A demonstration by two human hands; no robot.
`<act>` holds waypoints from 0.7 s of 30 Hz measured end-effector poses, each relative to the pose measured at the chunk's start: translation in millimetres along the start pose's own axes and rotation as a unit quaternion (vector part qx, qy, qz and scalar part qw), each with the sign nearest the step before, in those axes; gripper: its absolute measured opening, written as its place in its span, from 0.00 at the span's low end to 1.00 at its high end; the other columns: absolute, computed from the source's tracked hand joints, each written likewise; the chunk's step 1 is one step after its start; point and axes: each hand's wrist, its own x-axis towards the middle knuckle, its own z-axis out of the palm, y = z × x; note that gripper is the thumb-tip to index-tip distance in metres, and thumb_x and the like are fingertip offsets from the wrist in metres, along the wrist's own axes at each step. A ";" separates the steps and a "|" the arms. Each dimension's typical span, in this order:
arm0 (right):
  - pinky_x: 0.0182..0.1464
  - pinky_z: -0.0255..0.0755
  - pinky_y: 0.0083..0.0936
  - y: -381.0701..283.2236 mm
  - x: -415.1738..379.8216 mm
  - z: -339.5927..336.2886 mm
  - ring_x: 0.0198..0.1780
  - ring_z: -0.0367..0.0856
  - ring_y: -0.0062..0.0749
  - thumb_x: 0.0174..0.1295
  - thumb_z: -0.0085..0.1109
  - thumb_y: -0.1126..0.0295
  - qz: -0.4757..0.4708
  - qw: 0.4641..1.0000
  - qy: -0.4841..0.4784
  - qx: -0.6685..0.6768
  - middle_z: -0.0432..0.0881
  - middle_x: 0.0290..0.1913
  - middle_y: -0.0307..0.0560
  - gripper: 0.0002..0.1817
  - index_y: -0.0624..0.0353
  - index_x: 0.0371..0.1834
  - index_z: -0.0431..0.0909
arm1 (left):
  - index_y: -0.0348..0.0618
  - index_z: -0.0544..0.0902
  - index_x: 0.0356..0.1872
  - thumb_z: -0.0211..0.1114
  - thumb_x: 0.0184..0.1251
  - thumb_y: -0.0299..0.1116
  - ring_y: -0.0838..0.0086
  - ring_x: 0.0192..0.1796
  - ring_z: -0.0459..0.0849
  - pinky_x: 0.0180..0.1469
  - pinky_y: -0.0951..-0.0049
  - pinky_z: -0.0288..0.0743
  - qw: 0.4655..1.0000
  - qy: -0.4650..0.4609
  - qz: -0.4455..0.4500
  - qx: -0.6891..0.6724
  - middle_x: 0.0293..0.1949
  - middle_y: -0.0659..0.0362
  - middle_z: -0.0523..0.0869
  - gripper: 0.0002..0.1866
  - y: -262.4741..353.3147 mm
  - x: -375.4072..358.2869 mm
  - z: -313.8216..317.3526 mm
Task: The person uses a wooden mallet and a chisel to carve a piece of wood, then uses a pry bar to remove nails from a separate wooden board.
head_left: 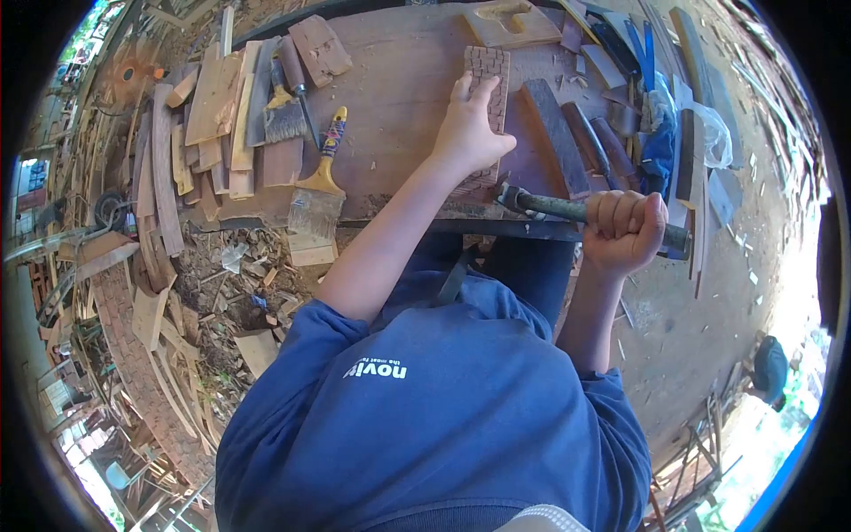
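Observation:
My left hand [470, 131] lies over a long wooden board [487, 64] with a brick-like carved pattern. Its fingers are spread on the board, with the thumb stretched to the right. Part of the board is hidden under the hand and wrist. My right hand [624, 227] is wrapped in a fist around the handle of a hammer [557, 207]. The hammer head points left, near the lower end of the board at the bench's front edge. To the right of the board lies a dark wooden block [556, 137].
Two paintbrushes [321, 182] [284, 120], a wooden-handled tool [292, 64] and several wood strips [213, 102] lie on the left of the bench [390, 84]. A cut-out wooden piece [512, 24] sits at the back. On the right are blue-handled pliers [644, 53] and a plastic bag [714, 135].

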 end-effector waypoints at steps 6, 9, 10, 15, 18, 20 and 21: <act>0.15 0.51 0.26 1.3 -7.5 5.1 0.09 0.50 0.22 0.74 0.40 0.64 -0.024 1.000 0.005 -0.016 0.56 0.09 0.37 0.24 0.51 0.14 0.57 | 0.48 0.63 0.71 0.70 0.48 0.34 0.41 0.76 0.53 0.72 0.52 0.61 0.997 0.012 0.016 0.080 0.74 0.39 0.54 0.44 2.0 1.8 6.4; 0.15 0.52 0.25 -1.4 -14.1 12.3 0.09 0.49 0.22 0.74 0.38 0.64 -0.029 0.998 -0.028 -0.048 0.56 0.09 0.35 0.24 0.50 0.14 0.56 | 0.48 0.60 0.72 0.69 0.49 0.33 0.42 0.76 0.53 0.72 0.48 0.59 0.983 0.036 0.033 0.179 0.74 0.40 0.54 0.44 -2.4 -3.3 15.3; 0.15 0.52 0.25 -3.7 -15.3 6.4 0.09 0.49 0.21 0.74 0.38 0.62 -0.028 0.999 -0.004 -0.029 0.55 0.09 0.35 0.24 0.50 0.14 0.56 | 0.48 0.60 0.72 0.69 0.49 0.33 0.42 0.76 0.53 0.72 0.48 0.59 0.983 0.041 0.031 0.176 0.74 0.40 0.54 0.44 -6.0 -3.1 16.0; 0.15 0.52 0.24 -13.1 -13.7 -17.1 0.10 0.50 0.20 0.74 0.37 0.61 -0.034 0.993 0.111 0.012 0.53 0.10 0.34 0.25 0.48 0.14 0.55 | 0.46 0.59 0.72 0.70 0.52 0.36 0.42 0.77 0.50 0.73 0.44 0.52 0.995 0.005 0.045 0.085 0.74 0.39 0.54 0.44 -27.0 1.5 10.1; 0.15 0.52 0.24 -12.6 -15.6 -21.7 0.11 0.50 0.20 0.75 0.37 0.60 -0.048 0.994 0.098 0.027 0.52 0.10 0.34 0.24 0.48 0.14 0.54 | 0.52 0.62 0.71 0.68 0.59 0.38 0.42 0.77 0.48 0.75 0.40 0.43 0.995 0.028 0.053 0.084 0.74 0.37 0.52 0.38 -24.4 -3.8 9.5; 0.16 0.52 0.24 -12.5 -15.9 -16.7 0.11 0.49 0.20 0.75 0.37 0.60 -0.051 0.995 0.082 -0.001 0.53 0.10 0.34 0.24 0.48 0.15 0.55 | 0.55 0.69 0.66 0.67 0.62 0.37 0.43 0.78 0.46 0.75 0.39 0.39 0.990 0.059 0.106 0.075 0.74 0.39 0.54 0.29 -19.2 -11.7 4.2; 0.16 0.52 0.24 -12.2 -15.8 -16.1 0.11 0.49 0.20 0.75 0.37 0.60 -0.057 0.995 0.084 -0.002 0.53 0.10 0.34 0.24 0.48 0.15 0.55 | 0.58 0.77 0.60 0.65 0.65 0.36 0.44 0.78 0.45 0.76 0.38 0.35 0.981 0.088 0.158 0.065 0.74 0.41 0.56 0.22 -15.5 -17.0 -1.3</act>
